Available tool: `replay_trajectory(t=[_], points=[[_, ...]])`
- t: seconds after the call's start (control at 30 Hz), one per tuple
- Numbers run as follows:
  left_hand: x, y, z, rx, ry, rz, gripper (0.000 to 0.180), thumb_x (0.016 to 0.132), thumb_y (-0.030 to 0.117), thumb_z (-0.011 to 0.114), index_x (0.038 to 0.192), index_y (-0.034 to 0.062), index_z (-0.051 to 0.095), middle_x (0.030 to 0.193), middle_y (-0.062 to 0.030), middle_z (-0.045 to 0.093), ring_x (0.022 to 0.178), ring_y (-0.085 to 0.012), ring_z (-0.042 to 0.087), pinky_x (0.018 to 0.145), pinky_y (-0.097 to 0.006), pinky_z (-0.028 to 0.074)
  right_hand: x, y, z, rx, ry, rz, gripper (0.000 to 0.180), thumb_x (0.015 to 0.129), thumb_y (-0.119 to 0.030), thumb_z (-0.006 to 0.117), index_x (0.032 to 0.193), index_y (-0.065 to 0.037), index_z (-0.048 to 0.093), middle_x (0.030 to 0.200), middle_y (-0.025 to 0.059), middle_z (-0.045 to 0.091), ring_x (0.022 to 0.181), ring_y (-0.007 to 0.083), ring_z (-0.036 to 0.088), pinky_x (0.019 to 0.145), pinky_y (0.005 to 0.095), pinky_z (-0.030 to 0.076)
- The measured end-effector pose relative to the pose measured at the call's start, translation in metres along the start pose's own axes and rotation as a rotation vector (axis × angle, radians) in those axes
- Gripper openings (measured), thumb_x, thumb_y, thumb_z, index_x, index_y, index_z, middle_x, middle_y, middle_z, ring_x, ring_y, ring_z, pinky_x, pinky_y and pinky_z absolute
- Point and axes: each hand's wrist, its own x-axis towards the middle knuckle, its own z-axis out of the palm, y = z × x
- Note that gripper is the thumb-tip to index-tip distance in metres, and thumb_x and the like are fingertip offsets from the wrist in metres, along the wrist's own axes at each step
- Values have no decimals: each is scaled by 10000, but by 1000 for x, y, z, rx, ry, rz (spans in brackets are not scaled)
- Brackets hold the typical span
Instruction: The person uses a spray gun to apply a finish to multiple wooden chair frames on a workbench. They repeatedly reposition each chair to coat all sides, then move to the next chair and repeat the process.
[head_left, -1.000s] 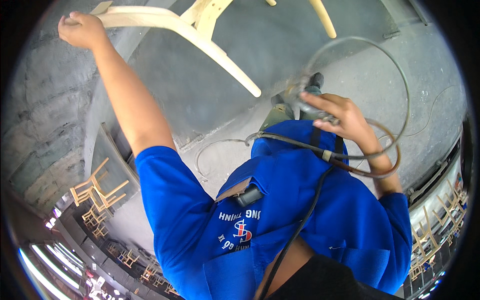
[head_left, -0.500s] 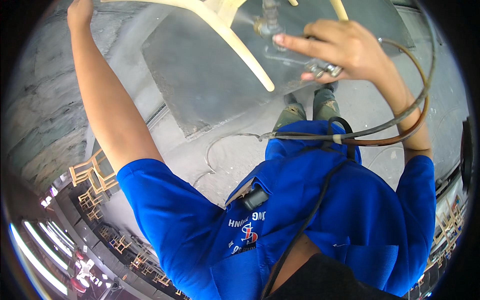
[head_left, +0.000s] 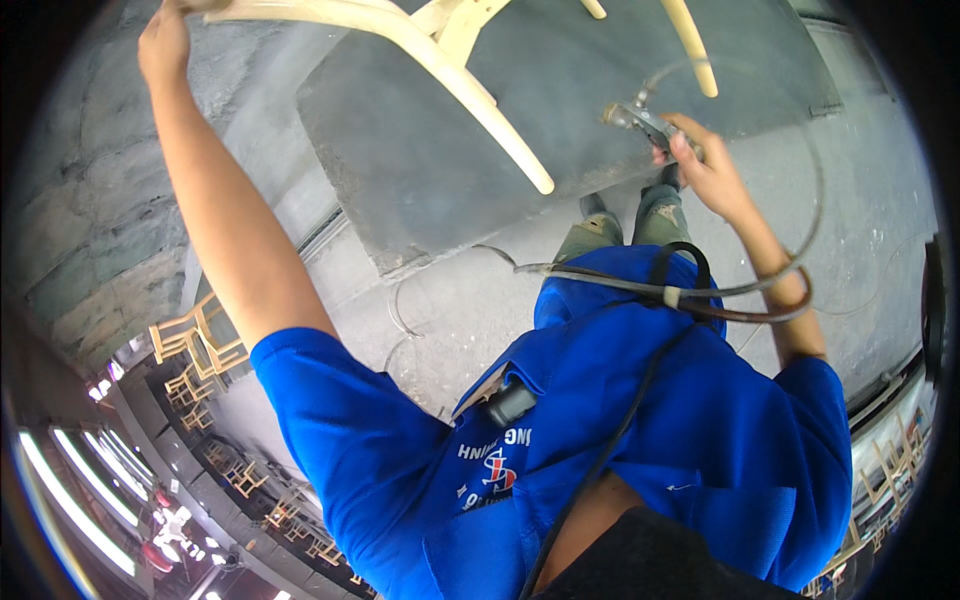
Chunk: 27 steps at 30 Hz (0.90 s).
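A pale wooden chair (head_left: pixel 455 75) spans the top of the view, its curved legs reaching toward me and its upper part cut off by the edge. My left hand (head_left: pixel 165 48), arm stretched out far to the left, is closed at the chair's left end; its fingertips are partly hidden. In my right hand (head_left: pixel 705 165) is a metal spray gun (head_left: pixel 645 122), nozzle pointing left, apart from the chair legs. Fingers wrap round the gun's handle. A thin hose (head_left: pixel 800 255) loops past my right forearm.
Under the chair lies a dark grey board (head_left: pixel 420 170) on the pale floor (head_left: pixel 350 290). A grey wall (head_left: pixel 90 220) stands to the left. Several wooden chairs (head_left: pixel 200 335) stand at lower left. More hose (head_left: pixel 600 278) crosses in front of my waist.
My right hand has drawn the spray gun down toward me, away from the chair, and turned it. The chair has shifted slightly, so more of its right leg shows. My left hand has moved slightly down.
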Motion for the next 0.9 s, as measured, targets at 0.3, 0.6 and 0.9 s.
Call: replay_trajectory(t=[0.3, 0.6, 0.9], points=[[-20, 27, 28, 257, 171, -101, 677, 857, 586, 581, 1337, 116, 674, 1244, -113, 718, 1218, -286, 637, 1059, -377, 440, 120, 81, 92, 790, 156, 118, 675, 1041, -658, 324, 937, -64, 627, 731, 51, 652, 625, 110, 617, 434, 250, 376], [-28, 24, 46, 143, 332, -151, 619, 833, 460, 687, 1293, 45, 685, 1099, -124, 747, 1017, -237, 697, 915, -353, 510, 166, 169, 157, 970, 507, 509, 691, 991, -713, 399, 901, -64, 622, 674, 52, 626, 514, 160, 603, 414, 280, 386], [-41, 45, 56, -3, 515, -130, 406, 823, 283, 615, 1078, 6, 764, 980, -129, 754, 923, -242, 698, 859, -359, 526, 98, 129, 101, 813, 493, 541, 740, 992, -728, 365, 1015, -45, 651, 746, 54, 635, 635, 144, 636, 455, 259, 388]])
